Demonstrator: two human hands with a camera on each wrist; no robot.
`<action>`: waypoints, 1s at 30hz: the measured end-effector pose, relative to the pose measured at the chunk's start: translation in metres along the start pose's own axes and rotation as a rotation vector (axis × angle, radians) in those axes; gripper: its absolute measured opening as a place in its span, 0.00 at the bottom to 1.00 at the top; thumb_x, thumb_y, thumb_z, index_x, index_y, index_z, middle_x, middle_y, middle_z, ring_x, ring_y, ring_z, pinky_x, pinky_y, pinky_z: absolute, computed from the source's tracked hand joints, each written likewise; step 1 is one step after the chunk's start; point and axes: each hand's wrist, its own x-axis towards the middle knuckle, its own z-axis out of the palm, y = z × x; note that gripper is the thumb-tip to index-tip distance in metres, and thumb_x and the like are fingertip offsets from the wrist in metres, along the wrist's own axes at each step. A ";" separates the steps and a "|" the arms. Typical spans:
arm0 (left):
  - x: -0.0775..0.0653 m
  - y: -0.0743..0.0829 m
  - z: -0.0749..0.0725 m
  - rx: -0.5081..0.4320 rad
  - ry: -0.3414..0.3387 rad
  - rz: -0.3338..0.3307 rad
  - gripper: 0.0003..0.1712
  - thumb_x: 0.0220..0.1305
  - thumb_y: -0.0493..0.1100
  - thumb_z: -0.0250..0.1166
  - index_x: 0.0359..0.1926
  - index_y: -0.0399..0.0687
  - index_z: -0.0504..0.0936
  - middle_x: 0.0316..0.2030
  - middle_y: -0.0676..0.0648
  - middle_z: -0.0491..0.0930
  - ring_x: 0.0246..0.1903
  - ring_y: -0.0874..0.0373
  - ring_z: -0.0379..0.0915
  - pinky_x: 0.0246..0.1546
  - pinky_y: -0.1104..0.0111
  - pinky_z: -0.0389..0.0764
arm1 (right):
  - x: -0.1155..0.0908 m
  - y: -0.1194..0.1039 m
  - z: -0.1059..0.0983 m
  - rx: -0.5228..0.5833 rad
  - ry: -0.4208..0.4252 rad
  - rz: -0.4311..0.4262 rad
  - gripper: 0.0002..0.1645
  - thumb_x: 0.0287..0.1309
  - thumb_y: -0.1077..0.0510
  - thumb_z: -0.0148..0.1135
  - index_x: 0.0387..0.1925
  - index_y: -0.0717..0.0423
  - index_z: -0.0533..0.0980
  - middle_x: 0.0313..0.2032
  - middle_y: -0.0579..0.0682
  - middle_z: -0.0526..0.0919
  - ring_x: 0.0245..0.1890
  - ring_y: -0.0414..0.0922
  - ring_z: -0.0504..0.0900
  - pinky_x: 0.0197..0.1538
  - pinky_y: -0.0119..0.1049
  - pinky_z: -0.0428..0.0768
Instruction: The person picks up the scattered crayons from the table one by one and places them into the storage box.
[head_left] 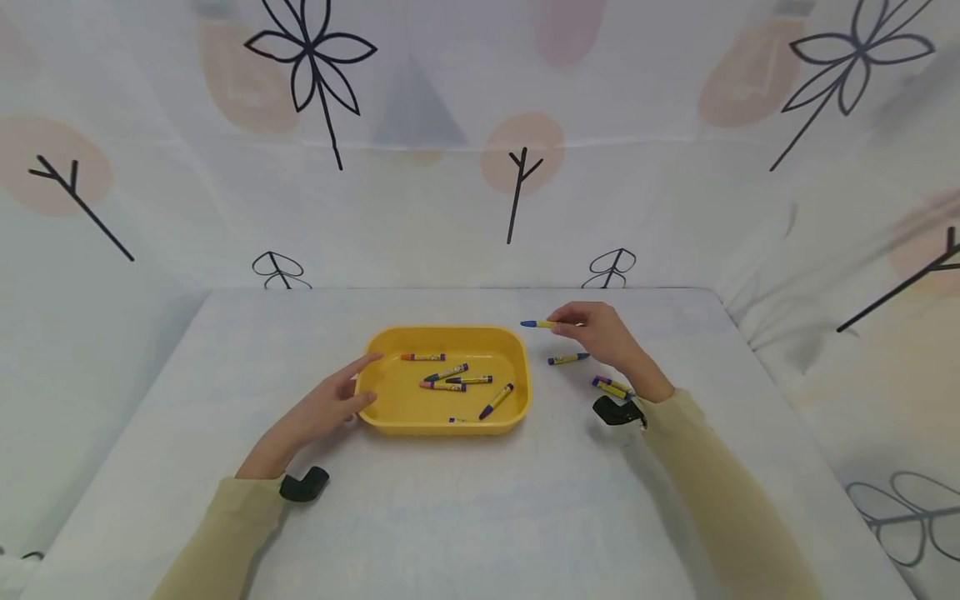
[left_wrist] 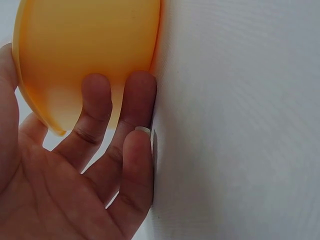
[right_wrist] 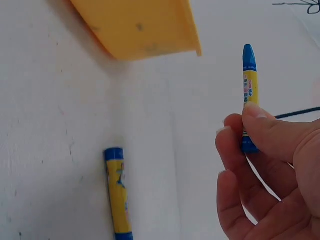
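My left hand [head_left: 324,410] holds the left end of a yellow plastic tray [head_left: 442,429]. Thumb and index finger reach over the rim; in the left wrist view other fingertips [left_wrist: 140,92] lie against the outer wall. To the right of the tray, my right hand [head_left: 603,335] pinches a blue crayon [right_wrist: 249,75] between thumb and fingers, near its back end. The crayon is raised, its blue tip toward the tray. Below that hand another crayon [head_left: 567,359] with blue ends lies on the table.
Several crayons [head_left: 469,380] in yellow wrappers lie scattered inside the tray, among them an orange one [head_left: 423,357]. A small cluster of crayons [head_left: 613,387] sits near my right wrist, partly hidden. A patterned cloth [head_left: 450,217] hangs behind the white table [head_left: 450,517].
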 end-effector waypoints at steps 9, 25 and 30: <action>-0.001 0.003 -0.001 0.003 0.001 -0.023 0.38 0.71 0.51 0.61 0.77 0.65 0.56 0.51 0.40 0.76 0.38 0.51 0.73 0.39 0.62 0.76 | 0.017 -0.041 0.024 0.007 -0.027 -0.105 0.08 0.65 0.60 0.65 0.44 0.56 0.83 0.43 0.49 0.85 0.45 0.47 0.81 0.50 0.44 0.80; 0.000 0.001 -0.002 0.010 -0.009 -0.013 0.39 0.71 0.53 0.61 0.77 0.63 0.55 0.54 0.39 0.75 0.39 0.51 0.74 0.39 0.63 0.77 | 0.057 -0.089 0.078 0.081 -0.174 -0.188 0.08 0.65 0.58 0.65 0.43 0.55 0.85 0.41 0.47 0.86 0.43 0.44 0.81 0.51 0.41 0.78; 0.001 0.001 -0.001 0.007 -0.008 -0.004 0.39 0.71 0.53 0.61 0.77 0.64 0.56 0.54 0.40 0.76 0.39 0.52 0.74 0.39 0.63 0.77 | 0.061 -0.091 0.088 0.076 -0.194 -0.200 0.08 0.64 0.57 0.66 0.42 0.55 0.85 0.40 0.47 0.87 0.41 0.42 0.82 0.49 0.38 0.78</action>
